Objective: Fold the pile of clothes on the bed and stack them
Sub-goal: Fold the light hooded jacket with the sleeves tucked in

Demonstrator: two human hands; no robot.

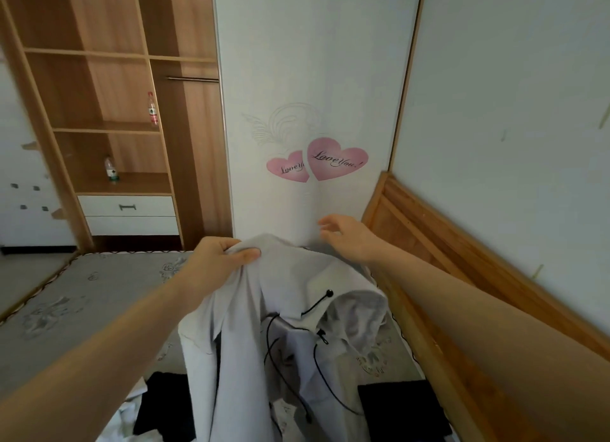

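A light grey hooded garment [244, 349] with black drawcords hangs in front of me over the bed. My left hand [218, 260] grips its top edge, thumb pinching the cloth, and holds it up. To the right and slightly farther away, my right hand [346, 237] hovers with fingers loosely spread and holds nothing. Under the hanging garment lie black clothes [396, 408] at the lower right, more black cloth [161, 402] at the lower left, and a bit of white cloth [128, 418].
The grey patterned mattress [82, 296] stretches to the left. A wooden bed frame [445, 260] runs along the right wall. Ahead stand a white wardrobe door [313, 78] with pink heart stickers and open wooden shelves [109, 118] with two bottles.
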